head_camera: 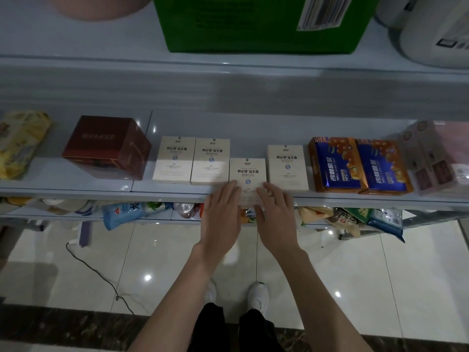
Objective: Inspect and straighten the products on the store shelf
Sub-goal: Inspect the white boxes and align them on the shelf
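Note:
Several cream probiotic boxes lie in a row on the grey shelf (76, 184). One cream box (247, 171) sticks out past the shelf's front edge, further forward than its neighbours: two cream boxes on the left (193, 160) and one on the right (288, 167). My left hand (222, 214) and my right hand (275, 214) lie flat on the near end of the protruding box, fingers straight, one at each lower corner. The hands hide the box's near edge.
A dark red box (107, 147) and a yellow packet (19, 143) lie to the left. Two blue-and-orange juice boxes (360, 166) and pink boxes (431, 156) lie to the right. A green carton (258, 21) stands on the shelf above. Snack bags fill the lower shelf (132, 212).

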### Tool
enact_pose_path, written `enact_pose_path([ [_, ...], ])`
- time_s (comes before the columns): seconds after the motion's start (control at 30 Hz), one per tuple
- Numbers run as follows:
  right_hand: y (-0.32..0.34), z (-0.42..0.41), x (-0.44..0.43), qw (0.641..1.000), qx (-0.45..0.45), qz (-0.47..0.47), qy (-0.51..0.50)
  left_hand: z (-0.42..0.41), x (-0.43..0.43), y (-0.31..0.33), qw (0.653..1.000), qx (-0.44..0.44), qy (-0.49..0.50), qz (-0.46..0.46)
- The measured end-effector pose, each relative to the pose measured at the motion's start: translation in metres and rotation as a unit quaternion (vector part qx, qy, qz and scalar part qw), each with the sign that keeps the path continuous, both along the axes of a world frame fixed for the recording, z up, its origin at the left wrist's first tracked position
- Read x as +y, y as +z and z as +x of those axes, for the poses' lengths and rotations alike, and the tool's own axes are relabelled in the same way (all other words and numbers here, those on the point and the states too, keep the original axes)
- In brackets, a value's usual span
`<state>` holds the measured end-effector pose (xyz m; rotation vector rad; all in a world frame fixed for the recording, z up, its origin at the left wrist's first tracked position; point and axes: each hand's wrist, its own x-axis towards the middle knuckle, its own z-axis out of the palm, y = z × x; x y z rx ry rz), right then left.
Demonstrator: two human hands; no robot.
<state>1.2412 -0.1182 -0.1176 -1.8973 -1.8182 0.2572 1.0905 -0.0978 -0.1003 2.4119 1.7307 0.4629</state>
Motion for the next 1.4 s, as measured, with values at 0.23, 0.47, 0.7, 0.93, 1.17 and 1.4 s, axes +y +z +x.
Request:
enact_pose_path([
  [0.23, 0.003, 0.002, 0.019, 0.999, -0.045, 0.004, -0.006, 0.002, 0.022, -0.001, 1.0, 0.027, 0.001, -0.006],
  [0.47, 0.009, 0.001, 0.036, 0.998, -0.052, -0.027, -0.005, 0.002, 0.039, -0.006, 1.0, 0.011, -0.006, 0.008],
  [0.7, 0.017, -0.001, 0.052, 0.995, -0.051, -0.081, 0.002, 0.003, 0.051, -0.007, 1.0, 0.024, -0.002, -0.004],
  [0.93, 0.031, -0.004, 0.05, 0.997, -0.018, -0.076, -0.006, 0.003, 0.048, 0.0, 0.999, -0.004, 0.012, -0.047],
  [1.17, 0.063, -0.012, 0.017, 0.995, 0.084, -0.043, -0.015, -0.009, 0.015, 0.042, 0.989, -0.121, 0.036, -0.081],
  [1.4, 0.113, -0.033, -0.024, 0.977, 0.198, -0.068, -0.05, -0.041, -0.029, 0.097, 0.955, -0.271, 0.07, -0.1],
])
